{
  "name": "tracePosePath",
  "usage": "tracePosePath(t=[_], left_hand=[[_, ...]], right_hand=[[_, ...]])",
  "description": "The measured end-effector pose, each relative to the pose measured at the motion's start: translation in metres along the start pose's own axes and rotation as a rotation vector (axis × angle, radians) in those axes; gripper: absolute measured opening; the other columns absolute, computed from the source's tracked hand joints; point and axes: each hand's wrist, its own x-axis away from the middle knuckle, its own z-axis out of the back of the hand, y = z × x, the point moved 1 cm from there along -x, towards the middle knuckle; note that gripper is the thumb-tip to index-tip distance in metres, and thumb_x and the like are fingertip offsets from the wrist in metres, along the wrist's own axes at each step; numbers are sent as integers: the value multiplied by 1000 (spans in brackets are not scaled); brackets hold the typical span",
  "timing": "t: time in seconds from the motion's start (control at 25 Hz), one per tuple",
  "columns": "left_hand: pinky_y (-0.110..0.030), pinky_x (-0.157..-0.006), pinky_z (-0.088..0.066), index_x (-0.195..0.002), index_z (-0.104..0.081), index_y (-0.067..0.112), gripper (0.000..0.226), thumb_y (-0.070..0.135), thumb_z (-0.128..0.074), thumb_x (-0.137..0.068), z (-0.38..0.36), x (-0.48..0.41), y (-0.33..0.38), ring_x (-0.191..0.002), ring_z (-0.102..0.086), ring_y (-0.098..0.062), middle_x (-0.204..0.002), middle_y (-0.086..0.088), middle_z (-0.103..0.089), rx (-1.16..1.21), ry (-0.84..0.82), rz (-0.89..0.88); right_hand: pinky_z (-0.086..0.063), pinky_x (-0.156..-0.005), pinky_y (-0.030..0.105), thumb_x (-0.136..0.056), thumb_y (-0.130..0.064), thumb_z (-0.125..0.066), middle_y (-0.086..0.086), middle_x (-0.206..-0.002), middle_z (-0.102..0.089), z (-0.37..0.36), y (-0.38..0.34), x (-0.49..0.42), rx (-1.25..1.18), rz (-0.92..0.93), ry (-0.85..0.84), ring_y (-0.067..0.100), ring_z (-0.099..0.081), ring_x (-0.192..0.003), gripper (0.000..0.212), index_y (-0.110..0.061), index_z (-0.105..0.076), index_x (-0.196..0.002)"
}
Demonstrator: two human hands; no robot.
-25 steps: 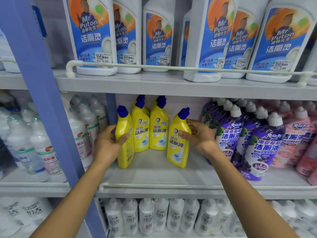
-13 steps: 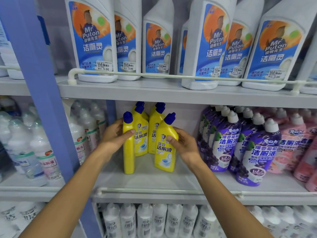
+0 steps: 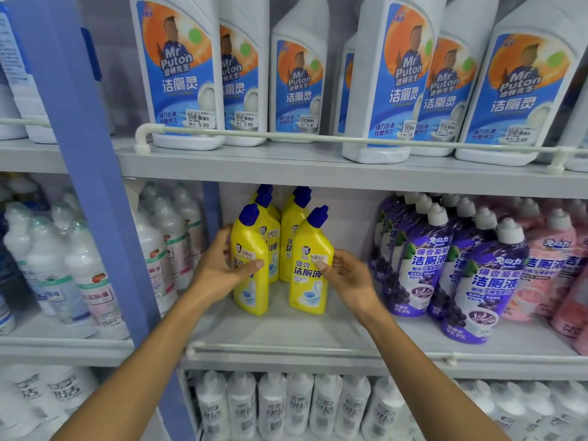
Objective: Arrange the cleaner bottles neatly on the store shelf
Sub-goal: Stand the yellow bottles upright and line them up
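The left hand [image 3: 219,270] grips the left yellow bottle [image 3: 250,296], thumb across its label. The right hand [image 3: 350,278] pinches the right yellow bottle [image 3: 313,243]. Both are glossy plastic with angled blue caps, marked 洁厕液, upright on the middle shelf [image 3: 286,332]. Perhaps four more stand behind. Above, white bottles [image 3: 181,74] read "Mr Puton 洁厕灵", tagged 5.00.

Both bare forearms are reaching up past the shelf rail [image 3: 286,348]. Above it, the left hand [image 3: 219,268] is gripping the left yellow bottle [image 3: 249,240], thumb lying across its front. The right hand [image 3: 350,275] is holding the right yellow bottle [image 3: 313,243], thumb pressing on its label.
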Motion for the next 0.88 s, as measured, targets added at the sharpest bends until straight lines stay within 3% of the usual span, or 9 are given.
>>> tracePosePath(t=[0.08, 0.16, 0.28, 0.44, 0.68, 0.88], left_hand=[[-16, -74, -56, -111, -51, 47, 67, 43, -93, -59, 4, 2, -6, -88, -65, 12, -101, 17, -69, -52, 30, 23], [-32, -76, -60, -105, -53, 36, 71, 58, -88, -47, 0, -4, -8, -87, -68, 2, -99, 12, -71, -147, 94, 61], [-46, -77, -58, -105, -46, 27, 81, 61, -87, -43, -8, -13, -7, -91, -69, -19, -101, 5, -70, -293, 108, 100], [-38, -79, -55, -107, -45, 22, 68, 36, -94, -61, -18, -4, -20, -95, -68, -25, -105, 3, -70, -342, 88, 156], [-43, -80, -56, -105, -45, 23, 64, 41, -90, -64, -40, -13, -26, -96, -67, -32, -109, -4, -71, -349, 202, 182], [-40, -78, -51, -110, -45, 21, 63, 39, -89, -68, -51, -19, -33, -100, -65, -36, -114, -7, -68, -384, 250, 187]], right_hand=[[-59, -84, 23, -90, -14, -76, -1, -102, -77, -2, 2, -3, 15, 7, -17, 6, -73, -89, 22, -10, -70, -110], [-58, -88, 26, -91, -13, -74, 3, -105, -77, -9, 3, -7, 25, 17, -40, 6, -73, -90, 22, -8, -69, -112], [-56, -84, 19, -91, -11, -73, 6, -109, -76, -17, 4, -9, 59, 35, -48, 1, -71, -90, 30, -4, -67, -120], [-51, -74, 7, -83, -24, -84, -11, -100, -75, -16, 11, -4, 264, 58, -3, -5, -69, -89, 36, -18, -68, -114], [-51, -73, 9, -84, -25, -82, -4, -100, -76, -27, 11, -14, 399, 106, 86, 7, -71, -85, 28, -19, -72, -110], [-62, -82, 34, -86, -33, -78, -2, -104, -74, -30, 21, -26, 486, 110, 94, 12, -71, -89, 29, -24, -70, -113]])
